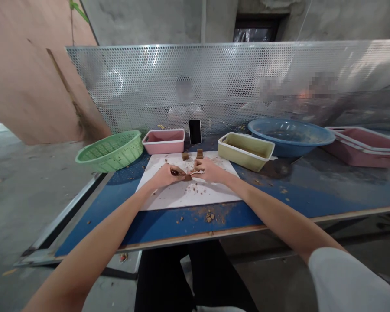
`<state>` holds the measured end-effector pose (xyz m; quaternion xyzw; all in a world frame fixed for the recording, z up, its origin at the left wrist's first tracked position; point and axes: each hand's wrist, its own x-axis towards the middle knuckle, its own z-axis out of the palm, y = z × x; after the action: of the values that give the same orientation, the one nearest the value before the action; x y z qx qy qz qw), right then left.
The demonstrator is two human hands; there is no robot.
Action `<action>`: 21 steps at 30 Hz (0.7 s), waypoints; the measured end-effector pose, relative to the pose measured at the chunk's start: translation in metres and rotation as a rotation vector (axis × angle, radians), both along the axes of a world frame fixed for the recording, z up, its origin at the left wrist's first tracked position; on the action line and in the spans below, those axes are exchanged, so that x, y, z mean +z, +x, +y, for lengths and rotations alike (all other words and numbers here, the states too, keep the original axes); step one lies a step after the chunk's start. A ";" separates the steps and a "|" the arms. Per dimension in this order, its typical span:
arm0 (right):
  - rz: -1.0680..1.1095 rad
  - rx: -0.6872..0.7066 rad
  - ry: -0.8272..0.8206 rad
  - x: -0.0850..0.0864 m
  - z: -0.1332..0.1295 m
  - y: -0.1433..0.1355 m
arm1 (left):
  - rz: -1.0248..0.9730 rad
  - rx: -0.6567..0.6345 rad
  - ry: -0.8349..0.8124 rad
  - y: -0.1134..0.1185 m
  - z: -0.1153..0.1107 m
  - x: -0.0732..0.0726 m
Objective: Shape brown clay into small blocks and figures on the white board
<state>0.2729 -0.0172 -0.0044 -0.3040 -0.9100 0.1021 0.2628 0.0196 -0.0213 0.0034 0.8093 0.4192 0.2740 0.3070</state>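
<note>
Both hands meet low over a white sheet [169, 197] on the blue table. My left hand [169, 175] has its fingers closed around a dark brown piece [187, 177]. From the right, my right hand [208, 170] reaches the same piece, its fingers bent; what they grip is too small to make out. Behind the hands stand a small brown block [185, 156] and a second brown block [199, 153]. Brown crumbs lie scattered over the sheet.
Behind the sheet are a green basket [112, 151], a pink bin [164, 147], a phone [195, 131] and a yellow-green bin [242, 157]. Farther right sit a blue basin [289, 147] and stacked pink bins [360, 154]. Loose crumbs [209, 216] lie near the front edge.
</note>
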 end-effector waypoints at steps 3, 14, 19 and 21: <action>-0.047 0.019 0.004 -0.003 0.003 -0.001 | 0.001 -0.009 0.013 0.000 0.000 0.001; 0.009 -0.004 0.039 -0.009 0.005 -0.001 | -0.045 0.000 -0.014 -0.002 0.003 -0.008; -0.006 0.035 0.056 -0.011 0.004 -0.002 | -0.055 -0.006 -0.013 -0.002 0.004 -0.011; -0.010 0.042 0.054 -0.012 0.003 -0.004 | -0.053 -0.008 -0.013 -0.001 0.004 -0.013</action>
<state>0.2692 -0.0142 -0.0160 -0.2782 -0.9199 0.0813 0.2640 0.0183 -0.0174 -0.0092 0.8014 0.4095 0.2914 0.3242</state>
